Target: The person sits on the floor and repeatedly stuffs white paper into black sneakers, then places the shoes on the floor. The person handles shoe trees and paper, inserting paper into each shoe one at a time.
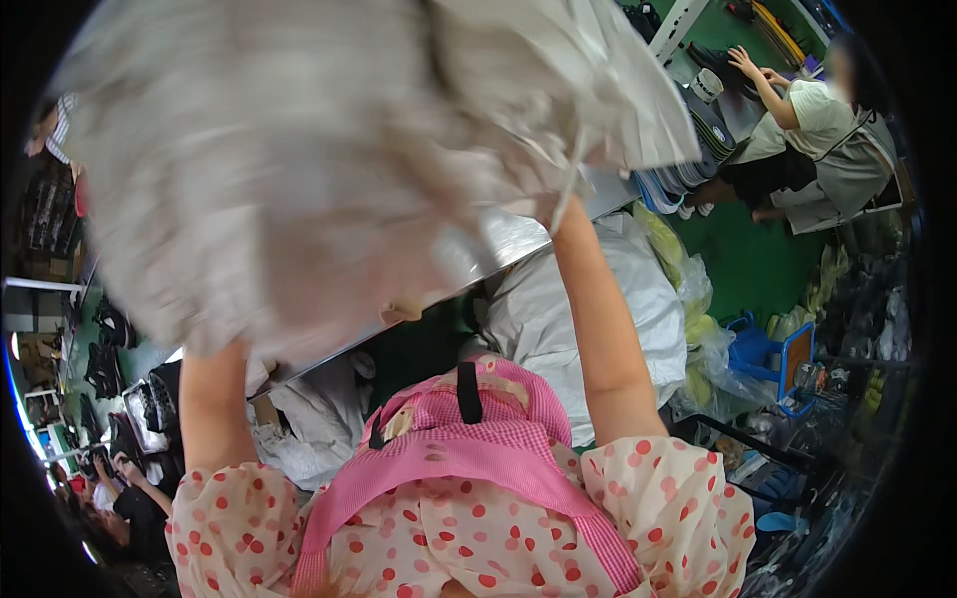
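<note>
A large off-white sack (299, 169), smeared by motion, is held up in front of me and fills the upper left and middle. My left forearm (214, 414) rises to its lower edge, and the sack hides that hand with its fingers. At the sack's lower right edge, my right hand (543, 206) is closed on the material, partly hidden and blurred. A pale cord hangs over the right wrist. Beneath the sack shows the edge of a shiny metal table (498, 244).
A full white bag (588, 319) stands right of the table edge, beside yellowish plastic-wrapped bundles (693, 299). Farther right is a blue stool (768, 349). A seated person (817, 149) handles a dark shoe at the upper right. Shoes (105, 369) line the left, with other people there.
</note>
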`<action>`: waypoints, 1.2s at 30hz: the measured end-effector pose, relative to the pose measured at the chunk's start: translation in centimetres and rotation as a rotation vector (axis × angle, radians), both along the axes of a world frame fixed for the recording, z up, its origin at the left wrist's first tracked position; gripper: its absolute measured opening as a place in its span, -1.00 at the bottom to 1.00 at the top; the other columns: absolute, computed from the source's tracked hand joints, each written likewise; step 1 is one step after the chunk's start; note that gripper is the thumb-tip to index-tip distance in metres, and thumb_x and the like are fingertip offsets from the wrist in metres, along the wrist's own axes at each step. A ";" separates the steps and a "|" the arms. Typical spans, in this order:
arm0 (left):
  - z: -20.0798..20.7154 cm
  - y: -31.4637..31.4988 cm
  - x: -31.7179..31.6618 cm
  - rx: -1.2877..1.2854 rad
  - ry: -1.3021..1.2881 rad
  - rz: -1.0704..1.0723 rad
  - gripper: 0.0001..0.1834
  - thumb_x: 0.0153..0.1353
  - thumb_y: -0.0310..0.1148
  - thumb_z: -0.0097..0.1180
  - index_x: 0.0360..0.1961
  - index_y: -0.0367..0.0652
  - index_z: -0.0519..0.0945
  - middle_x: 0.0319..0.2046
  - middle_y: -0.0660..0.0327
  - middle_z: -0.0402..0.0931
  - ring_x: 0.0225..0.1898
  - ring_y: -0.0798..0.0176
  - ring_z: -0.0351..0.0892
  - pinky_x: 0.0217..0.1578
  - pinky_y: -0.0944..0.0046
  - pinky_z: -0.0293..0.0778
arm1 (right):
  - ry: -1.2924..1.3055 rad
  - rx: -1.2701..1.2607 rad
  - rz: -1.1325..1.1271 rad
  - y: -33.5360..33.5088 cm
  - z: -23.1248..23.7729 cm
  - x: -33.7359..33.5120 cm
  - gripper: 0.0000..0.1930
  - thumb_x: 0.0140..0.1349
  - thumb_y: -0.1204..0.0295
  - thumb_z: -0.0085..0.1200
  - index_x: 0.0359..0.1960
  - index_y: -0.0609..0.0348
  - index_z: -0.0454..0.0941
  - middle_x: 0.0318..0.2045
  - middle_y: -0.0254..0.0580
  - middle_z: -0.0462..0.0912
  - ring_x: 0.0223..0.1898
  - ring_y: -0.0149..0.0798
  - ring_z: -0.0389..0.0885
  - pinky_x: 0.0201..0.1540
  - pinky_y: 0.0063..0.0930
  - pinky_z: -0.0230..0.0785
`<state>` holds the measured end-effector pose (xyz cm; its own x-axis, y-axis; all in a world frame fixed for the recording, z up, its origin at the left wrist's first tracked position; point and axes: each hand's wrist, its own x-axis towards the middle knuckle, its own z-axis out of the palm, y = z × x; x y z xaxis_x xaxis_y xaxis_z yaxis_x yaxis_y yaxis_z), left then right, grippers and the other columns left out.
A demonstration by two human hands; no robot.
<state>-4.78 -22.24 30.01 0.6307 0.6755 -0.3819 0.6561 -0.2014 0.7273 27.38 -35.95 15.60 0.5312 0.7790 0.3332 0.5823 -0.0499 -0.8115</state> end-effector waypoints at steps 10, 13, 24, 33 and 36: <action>-25.0 5.3 18.0 -0.032 0.260 -0.232 -0.72 0.19 -0.26 0.11 -0.14 -0.20 0.56 -0.30 0.10 0.63 -0.31 0.07 0.63 -0.26 0.14 0.54 | 1.072 -0.246 -0.001 -12.8 -18.8 -5.8 -0.61 0.32 0.28 -0.02 0.12 0.17 0.37 0.14 -0.16 0.43 0.15 -0.19 0.44 0.15 -0.23 0.37; -27.4 6.3 18.0 0.226 0.290 -0.230 -0.73 0.18 -0.27 0.11 -0.16 -0.20 0.57 -0.32 0.09 0.64 -0.33 0.06 0.64 -0.28 0.13 0.55 | 1.698 -0.044 0.004 -11.8 -17.6 -8.3 -0.58 0.33 0.24 -0.03 0.15 0.15 0.33 0.07 -0.16 0.49 0.03 -0.21 0.54 -0.01 -0.26 0.51; -21.6 1.0 24.0 0.602 0.376 -0.272 -0.75 0.22 -0.40 -0.11 -0.12 -0.22 0.49 -0.25 -0.08 0.54 -0.20 -0.12 0.63 -0.29 -0.02 0.57 | 0.406 -0.132 0.250 -8.6 10.2 -3.0 -0.71 0.24 0.37 0.08 -0.05 0.22 0.54 -0.25 -0.10 0.64 -0.21 -0.19 0.62 -0.10 -0.38 0.44; -26.2 7.2 26.7 0.006 0.037 -0.331 -0.32 -0.07 -0.10 0.34 0.09 -0.14 0.45 -0.07 0.07 0.53 -0.03 0.05 0.55 0.05 0.10 0.41 | -0.489 -0.509 -0.260 -3.8 -6.9 0.6 -0.30 0.00 0.14 0.23 0.22 0.06 0.35 0.31 0.13 0.12 0.25 0.17 0.15 0.32 0.09 -0.10; -24.2 5.6 27.2 0.142 0.237 -0.221 -0.18 -0.11 -0.12 0.38 0.21 -0.10 0.37 0.20 0.05 0.29 0.17 -0.05 0.35 0.11 0.06 0.33 | -0.466 -0.613 -0.212 -4.8 -9.2 0.8 -0.26 -0.07 0.23 0.25 0.24 0.02 0.33 0.33 0.12 0.09 0.22 0.17 0.17 0.32 0.09 -0.10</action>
